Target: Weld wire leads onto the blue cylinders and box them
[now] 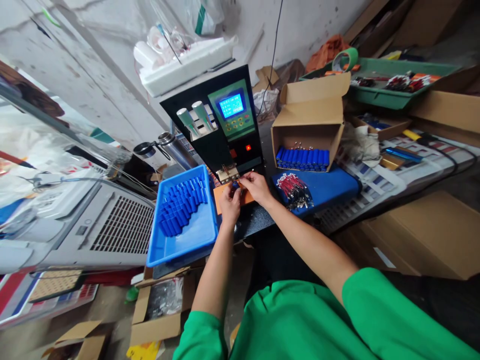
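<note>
My left hand [230,202] is closed around a blue battery cell [235,185], mostly hidden by the fingers, just under the electrode head [227,173] of a black spot welder [217,150]. Beside it, at the same spot, the fingers of my right hand [258,187] are pinched together; what they hold is too small to make out. An orange plate [218,196] lies beneath both hands. To the left, a blue tray [183,248] holds many blue battery cells [183,205]. Red and black wire leads [294,190] lie bundled to the right.
An open cardboard box [311,112] with stacked blue cells stands on the right, behind a blue pad [333,186]. The welder's screen [231,106] is lit. Farther right is a green tray [397,100] with wires and tape. A steel flask [176,150] stands behind the blue tray.
</note>
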A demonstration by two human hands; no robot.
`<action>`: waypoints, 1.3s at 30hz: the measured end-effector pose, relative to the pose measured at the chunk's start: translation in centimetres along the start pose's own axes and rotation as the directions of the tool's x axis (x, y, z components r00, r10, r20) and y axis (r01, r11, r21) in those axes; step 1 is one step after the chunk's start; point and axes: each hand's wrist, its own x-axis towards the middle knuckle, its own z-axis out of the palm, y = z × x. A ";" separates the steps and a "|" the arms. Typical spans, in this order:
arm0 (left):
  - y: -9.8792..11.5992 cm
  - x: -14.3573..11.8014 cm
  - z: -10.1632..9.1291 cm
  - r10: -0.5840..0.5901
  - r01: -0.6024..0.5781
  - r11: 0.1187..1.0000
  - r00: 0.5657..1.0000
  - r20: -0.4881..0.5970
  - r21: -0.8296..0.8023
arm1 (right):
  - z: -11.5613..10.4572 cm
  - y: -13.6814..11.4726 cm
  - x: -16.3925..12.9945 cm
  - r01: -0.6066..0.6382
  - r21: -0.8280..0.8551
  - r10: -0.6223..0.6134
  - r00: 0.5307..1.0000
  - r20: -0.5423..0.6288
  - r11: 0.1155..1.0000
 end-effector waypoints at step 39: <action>0.2 -0.1 0.0 -0.009 0.009 1.000 1.000 -0.004 -0.010 | 0.4 -0.6 0.0 0.061 -0.175 -0.050 0.997 0.066 0.983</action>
